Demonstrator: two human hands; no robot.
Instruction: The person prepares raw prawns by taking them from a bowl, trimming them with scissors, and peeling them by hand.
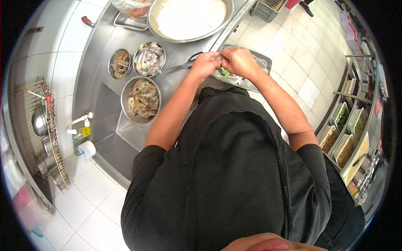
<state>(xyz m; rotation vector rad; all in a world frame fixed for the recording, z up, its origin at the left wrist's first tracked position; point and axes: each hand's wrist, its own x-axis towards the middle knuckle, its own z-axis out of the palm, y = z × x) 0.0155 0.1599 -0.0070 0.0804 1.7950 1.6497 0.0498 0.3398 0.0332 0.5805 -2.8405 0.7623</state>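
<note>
My left hand (204,65) and my right hand (239,62) meet fingertip to fingertip above a bin lined with clear plastic (263,62). Both are closed in a pinch around something small and greyish, mostly covered by the fingers. Green scraps (225,72) show in the bin just below. Left of my left hand, scissors (180,67) lie on the steel counter. Further left stand a bowl of peeled shrimp (149,59), a smaller bowl of shrimp pieces or shells (121,65), and a larger bowl of whole raw shrimp (143,101).
A wide basin of whitish contents (231,12) stands at the counter's back, beside a metal tray (125,21). A sink (111,117) lies at left, with a wire rack (52,129) on the wall. Food containers (341,117) line the right. A grey crate (268,14) sits on the floor.
</note>
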